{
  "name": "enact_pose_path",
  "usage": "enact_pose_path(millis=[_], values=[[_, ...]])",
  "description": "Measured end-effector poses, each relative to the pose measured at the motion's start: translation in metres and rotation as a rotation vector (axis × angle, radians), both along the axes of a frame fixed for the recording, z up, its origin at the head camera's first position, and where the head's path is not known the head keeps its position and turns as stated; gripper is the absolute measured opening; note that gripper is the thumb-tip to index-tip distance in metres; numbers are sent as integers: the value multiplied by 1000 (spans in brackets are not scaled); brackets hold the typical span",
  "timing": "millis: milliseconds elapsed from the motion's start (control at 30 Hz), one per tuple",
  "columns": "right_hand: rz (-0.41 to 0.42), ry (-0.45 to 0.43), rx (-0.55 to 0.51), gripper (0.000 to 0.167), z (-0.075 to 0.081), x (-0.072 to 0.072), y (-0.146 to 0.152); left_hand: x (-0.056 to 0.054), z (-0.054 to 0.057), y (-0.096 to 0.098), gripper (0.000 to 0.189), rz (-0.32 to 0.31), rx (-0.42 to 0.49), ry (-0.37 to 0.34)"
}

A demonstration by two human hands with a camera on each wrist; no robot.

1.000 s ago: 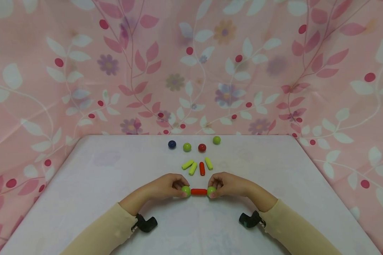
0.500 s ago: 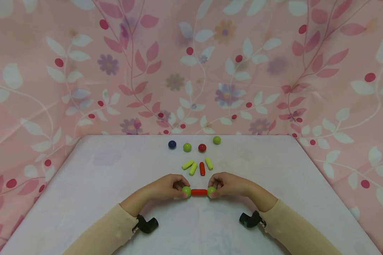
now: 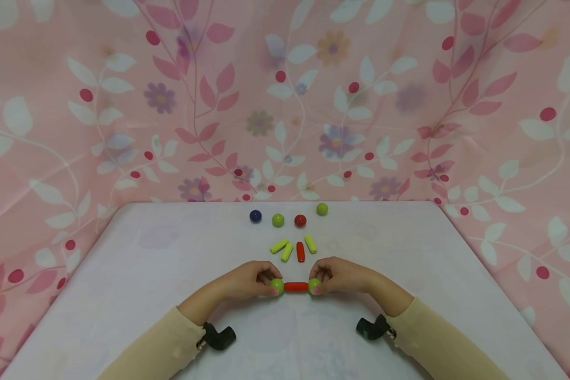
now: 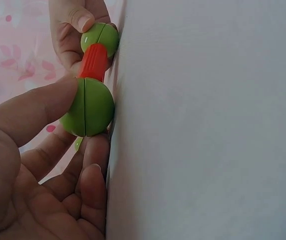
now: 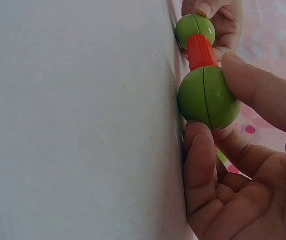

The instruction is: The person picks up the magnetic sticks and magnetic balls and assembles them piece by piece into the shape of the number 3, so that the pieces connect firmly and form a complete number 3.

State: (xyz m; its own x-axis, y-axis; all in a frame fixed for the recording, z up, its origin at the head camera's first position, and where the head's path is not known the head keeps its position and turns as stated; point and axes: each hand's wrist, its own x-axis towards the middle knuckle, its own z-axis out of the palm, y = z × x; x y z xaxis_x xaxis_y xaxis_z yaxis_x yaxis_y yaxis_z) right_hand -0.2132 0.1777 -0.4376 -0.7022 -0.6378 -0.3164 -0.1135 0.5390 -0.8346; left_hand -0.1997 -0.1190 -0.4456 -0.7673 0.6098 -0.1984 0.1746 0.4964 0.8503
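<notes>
My left hand [image 3: 249,279] pinches a glossy green ball [image 4: 90,107] between thumb and fingers, low at the table. Opposite it, my right hand [image 3: 345,277] grips another green ball [image 5: 207,97] the same way. A short ribbed red rod [image 3: 296,286] bridges the two balls, its ends touching both, lying level from left to right. Each ball shows a thin seam in the wrist views. Beyond the hands lie a loose red rod [image 3: 301,252] and several yellow-green rods [image 3: 287,252], apart from the fingers.
At the back of the white-covered table [image 3: 171,253] sit a dark blue ball [image 3: 255,216], a red ball [image 3: 300,220], a green ball [image 3: 277,219] and a farther green ball [image 3: 322,209]. A pink floral cloth [image 3: 261,95] hangs behind the table.
</notes>
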Motion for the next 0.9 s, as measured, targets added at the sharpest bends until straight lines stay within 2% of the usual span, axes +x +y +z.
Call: enact_pose_path(millis=[267, 567, 900], values=[[-7, -9, -3, 24, -3, 1, 1, 0, -4, 0, 28, 4, -4, 4], [0, 11, 3, 25, -1, 1, 2, 2, -2, 0, 28, 18, -15, 1], [49, 22, 44, 22, 8, -3, 6, 1, -3, -1, 29, 20, -15, -5]])
